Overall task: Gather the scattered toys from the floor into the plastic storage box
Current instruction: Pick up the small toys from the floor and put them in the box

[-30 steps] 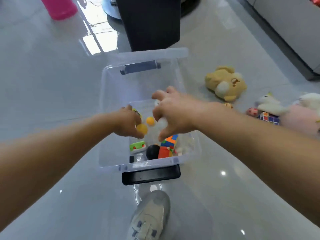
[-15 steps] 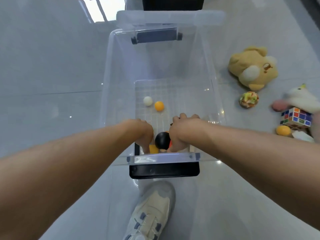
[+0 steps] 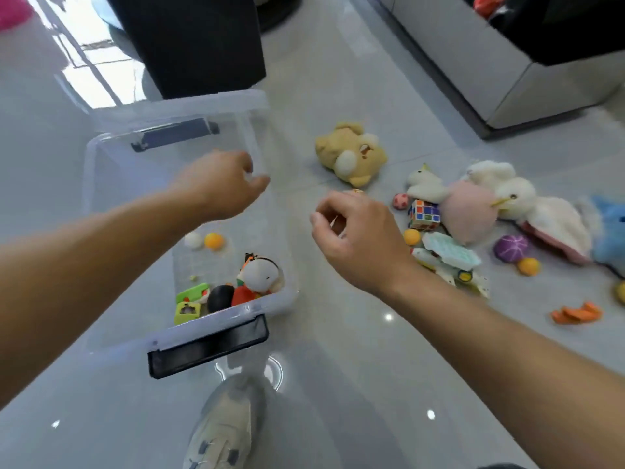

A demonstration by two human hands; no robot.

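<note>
The clear plastic storage box [image 3: 101, 184] stands on the grey floor with black handles at both ends. Inside lie a white ball [image 3: 193, 240], an orange ball [image 3: 213, 240], a small plush figure [image 3: 262, 274] and several little toys. My left hand [image 3: 223, 186] hovers above the box, fingers loosely curled, holding nothing. My right hand [image 3: 351, 233] hangs over the floor right of the box, also empty. Scattered to the right are a yellow plush bear [image 3: 351, 154], a puzzle cube [image 3: 424, 214], a pink and white plush [image 3: 473, 211] and a purple ball [image 3: 511, 248].
A black cabinet base [image 3: 192, 42] stands behind the box. Grey furniture [image 3: 473, 72] runs along the back right. A blue plush [image 3: 610, 231] and orange pieces [image 3: 576, 313] lie at the far right. My shoe [image 3: 226, 424] is just below the box.
Both hands have come up out of the box's near end, empty. The right one has moved rightward past the box wall toward the toys, and my view has swung right.
</note>
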